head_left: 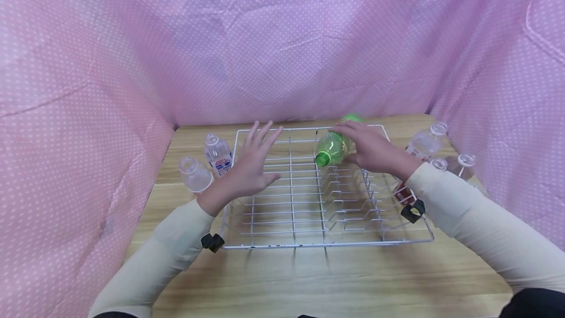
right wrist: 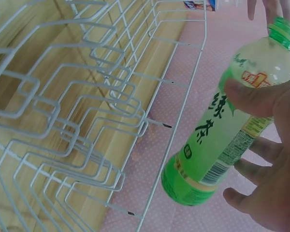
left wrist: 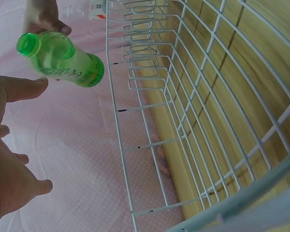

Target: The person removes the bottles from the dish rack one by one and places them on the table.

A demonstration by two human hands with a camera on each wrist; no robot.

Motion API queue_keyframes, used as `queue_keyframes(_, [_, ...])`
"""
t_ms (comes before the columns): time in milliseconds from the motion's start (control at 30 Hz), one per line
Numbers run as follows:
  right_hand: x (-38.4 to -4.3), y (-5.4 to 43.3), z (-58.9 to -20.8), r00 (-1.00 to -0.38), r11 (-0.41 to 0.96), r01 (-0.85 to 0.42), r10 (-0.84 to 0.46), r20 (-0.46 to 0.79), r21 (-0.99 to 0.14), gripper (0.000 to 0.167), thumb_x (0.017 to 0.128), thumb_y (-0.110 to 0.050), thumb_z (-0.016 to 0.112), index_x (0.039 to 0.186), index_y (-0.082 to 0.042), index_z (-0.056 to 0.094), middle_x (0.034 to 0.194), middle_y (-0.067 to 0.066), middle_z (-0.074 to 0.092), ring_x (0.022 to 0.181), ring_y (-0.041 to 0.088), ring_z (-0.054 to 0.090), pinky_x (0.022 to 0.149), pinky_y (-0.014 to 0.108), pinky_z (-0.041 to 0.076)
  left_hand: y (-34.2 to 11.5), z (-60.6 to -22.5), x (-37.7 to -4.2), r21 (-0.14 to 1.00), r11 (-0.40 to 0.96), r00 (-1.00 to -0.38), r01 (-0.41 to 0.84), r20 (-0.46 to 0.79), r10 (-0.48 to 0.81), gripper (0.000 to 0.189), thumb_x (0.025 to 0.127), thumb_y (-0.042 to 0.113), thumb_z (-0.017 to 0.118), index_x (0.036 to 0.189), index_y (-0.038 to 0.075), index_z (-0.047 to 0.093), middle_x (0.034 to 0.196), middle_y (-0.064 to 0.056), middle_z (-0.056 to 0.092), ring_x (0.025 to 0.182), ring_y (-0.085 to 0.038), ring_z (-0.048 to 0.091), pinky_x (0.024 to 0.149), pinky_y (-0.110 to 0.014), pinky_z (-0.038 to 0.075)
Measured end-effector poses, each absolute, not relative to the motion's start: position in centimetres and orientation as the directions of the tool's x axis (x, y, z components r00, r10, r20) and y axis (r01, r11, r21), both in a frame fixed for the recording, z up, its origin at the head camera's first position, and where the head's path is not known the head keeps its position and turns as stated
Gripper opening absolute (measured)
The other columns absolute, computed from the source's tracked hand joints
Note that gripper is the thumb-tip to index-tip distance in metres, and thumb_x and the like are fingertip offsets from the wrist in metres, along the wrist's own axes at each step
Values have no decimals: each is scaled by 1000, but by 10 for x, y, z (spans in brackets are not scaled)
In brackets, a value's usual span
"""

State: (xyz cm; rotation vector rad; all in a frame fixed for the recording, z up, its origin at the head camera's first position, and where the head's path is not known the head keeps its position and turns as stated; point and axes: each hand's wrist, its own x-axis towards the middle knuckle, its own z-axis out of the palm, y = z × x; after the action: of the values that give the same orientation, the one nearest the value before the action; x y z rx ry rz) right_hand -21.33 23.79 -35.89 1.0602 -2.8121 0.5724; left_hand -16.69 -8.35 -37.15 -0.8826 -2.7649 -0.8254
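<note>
My right hand (head_left: pixel 371 147) grips a green plastic tea bottle (head_left: pixel 332 147) above the back right part of a white wire dish rack (head_left: pixel 291 195). The bottle lies tilted, its open green neck pointing left and toward me. In the right wrist view the thumb presses on the label of the bottle (right wrist: pixel 212 140), with the fingers behind it. My left hand (head_left: pixel 249 168) hovers over the rack's left side, fingers spread and holding nothing. From the left wrist view, that left hand (left wrist: pixel 12 154) is apart from the bottle (left wrist: pixel 63 60), whose neck faces it.
Left of the rack stand two clear bottles, one with a blue and red label (head_left: pixel 218 153) and one plainer bottle (head_left: pixel 195 174). Several more bottles, including a clear one (head_left: pixel 427 141), stand at the right, partly behind my sleeve. A pink dotted cloth (head_left: pixel 282 63) surrounds the wooden table (head_left: pixel 282 278).
</note>
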Motion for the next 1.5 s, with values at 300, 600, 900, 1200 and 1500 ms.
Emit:
queue_keyframes(300, [-210,232,-359,-806,655,-573,-561,190,-493,82,73,-3,87,147,-12,51,141,14,57,127,39,54,105,61,42,-76,-369,-172,504,629,-804,592,317,503,105,77,9,87,161,16,24,167,-7,14,153,-28,-5,115,-66,19])
queue_keyframes(600, [-208,222,-360,-838,548,-446,-534,114,-708,80,76,-13,89,146,-13,52,135,8,63,131,36,52,108,61,38,-64,-368,-176,550,575,-792,606,347,503,99,77,17,89,158,12,32,164,-6,26,153,-28,4,119,-61,12])
queue_keyframes(900, [-206,215,-364,-808,413,-369,-586,68,-832,65,81,-11,84,140,-14,56,123,4,68,121,31,61,103,53,48,-57,-367,-177,572,572,-803,587,324,500,94,80,26,88,157,12,35,160,-7,34,152,-29,14,119,-59,17])
queue_keyframes(1200, [-198,207,-364,-801,358,-309,-598,37,-881,53,85,-15,82,133,-14,59,121,4,69,114,26,66,95,46,55,-50,-368,-178,652,560,-840,511,239,487,95,82,29,86,159,18,30,153,-6,47,139,-27,43,111,-50,39])
queue_keyframes(1500, [-190,198,-365,-785,330,-257,-619,-2,-908,50,88,-17,79,133,-13,57,121,5,68,113,27,66,93,43,56,-45,-369,-179,708,500,-831,499,225,509,100,84,29,84,162,18,22,151,-5,50,125,-25,59,101,-45,51])
